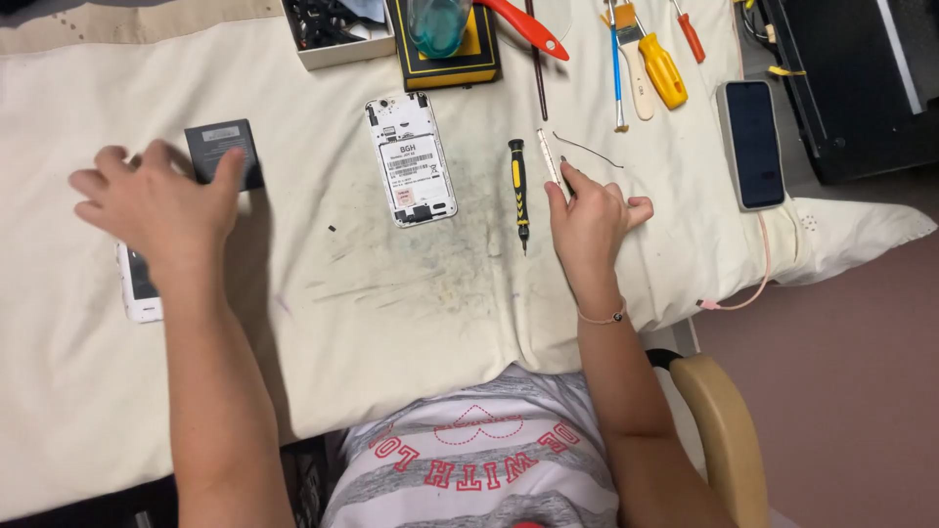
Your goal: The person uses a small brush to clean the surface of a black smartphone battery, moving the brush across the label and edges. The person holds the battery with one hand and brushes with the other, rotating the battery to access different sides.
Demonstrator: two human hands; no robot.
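Note:
My left hand rests on the cloth with fingers spread, its forefinger tip on a dark grey phone battery. A white phone part pokes out from under that hand's wrist. My right hand lies palm down at the centre right, fingertips touching a thin pale tool; whether it grips the tool is unclear. Between the hands lies a white phone with its back cover off. A small black and yellow screwdriver lies just left of my right hand.
A stained white cloth covers the table. At the back are a box of black parts, a black and yellow box under a teal bottle, red-handled pliers, brushes and screwdrivers. A dark phone with a cable lies right.

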